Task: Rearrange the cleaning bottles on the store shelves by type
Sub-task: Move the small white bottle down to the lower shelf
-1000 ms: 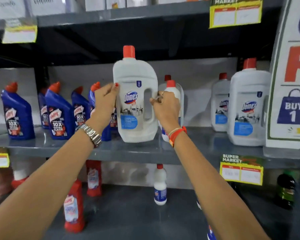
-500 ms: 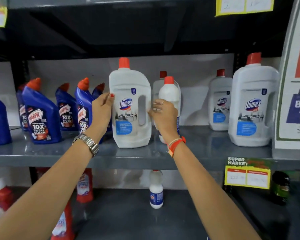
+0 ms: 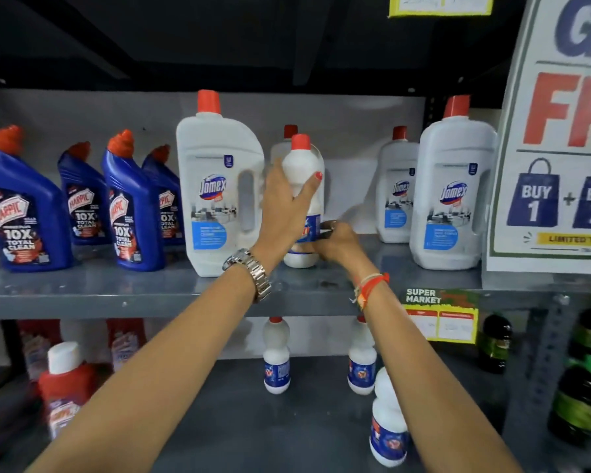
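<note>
A large white Domex jug (image 3: 215, 192) with a red cap stands upright on the middle shelf (image 3: 116, 291), with neither hand on it. Just to its right is a small white bottle (image 3: 302, 165) with a red cap and blue label. My left hand (image 3: 284, 213) wraps around that bottle's upper body. My right hand (image 3: 338, 242) grips its lower part near the base. Several blue Harpic bottles (image 3: 130, 206) stand to the left. Two more Domex jugs (image 3: 452, 196) stand to the right.
A "Buy 1" promotional sign (image 3: 556, 186) leans at the right end of the shelf. The lower shelf (image 3: 236, 421) holds small white bottles (image 3: 276, 356), red Harpic bottles (image 3: 65, 387) on the left and dark green bottles (image 3: 580, 397) on the right. A yellow price tag (image 3: 440, 319) hangs on the shelf edge.
The large Domex jug was set down on the middle shelf and let go. Both hands moved right onto the small white bottle behind it.
</note>
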Available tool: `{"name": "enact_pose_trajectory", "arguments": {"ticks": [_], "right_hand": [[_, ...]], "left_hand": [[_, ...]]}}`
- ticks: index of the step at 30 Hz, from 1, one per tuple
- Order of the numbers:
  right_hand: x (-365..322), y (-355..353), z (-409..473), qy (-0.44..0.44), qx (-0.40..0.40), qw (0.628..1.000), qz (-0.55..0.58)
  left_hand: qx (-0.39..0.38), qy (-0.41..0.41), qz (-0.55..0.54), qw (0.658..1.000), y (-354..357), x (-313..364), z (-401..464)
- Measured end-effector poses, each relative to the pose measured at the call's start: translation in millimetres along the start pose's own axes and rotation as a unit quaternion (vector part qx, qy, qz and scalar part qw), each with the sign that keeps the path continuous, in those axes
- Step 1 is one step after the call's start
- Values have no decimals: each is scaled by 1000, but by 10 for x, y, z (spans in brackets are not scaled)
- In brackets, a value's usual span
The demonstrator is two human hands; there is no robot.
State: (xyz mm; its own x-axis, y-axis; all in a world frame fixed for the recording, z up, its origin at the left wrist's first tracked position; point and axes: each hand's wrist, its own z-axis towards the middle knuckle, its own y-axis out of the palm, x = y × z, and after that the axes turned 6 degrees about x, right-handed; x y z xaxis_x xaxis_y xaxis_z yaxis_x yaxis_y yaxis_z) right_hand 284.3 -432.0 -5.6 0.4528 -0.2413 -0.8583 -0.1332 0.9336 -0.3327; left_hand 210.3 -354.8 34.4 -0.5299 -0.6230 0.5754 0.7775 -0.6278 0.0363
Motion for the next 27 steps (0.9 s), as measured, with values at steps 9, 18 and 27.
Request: {"name": "enact_pose_trajectory", "arguments": {"ticks": [9, 18, 27], "right_hand": [[26, -45, -161, -43, 47, 998, -7], [-111, -341, -956, -128, 20, 991, 29], [581, 46, -1785, -75, -40, 994, 69]], "left_hand": [[-36, -142, -6, 989, 56, -161, 84], [33, -135, -43, 989, -491, 326, -412], [-14, -142, 15, 990, -977, 134, -1372]]}}
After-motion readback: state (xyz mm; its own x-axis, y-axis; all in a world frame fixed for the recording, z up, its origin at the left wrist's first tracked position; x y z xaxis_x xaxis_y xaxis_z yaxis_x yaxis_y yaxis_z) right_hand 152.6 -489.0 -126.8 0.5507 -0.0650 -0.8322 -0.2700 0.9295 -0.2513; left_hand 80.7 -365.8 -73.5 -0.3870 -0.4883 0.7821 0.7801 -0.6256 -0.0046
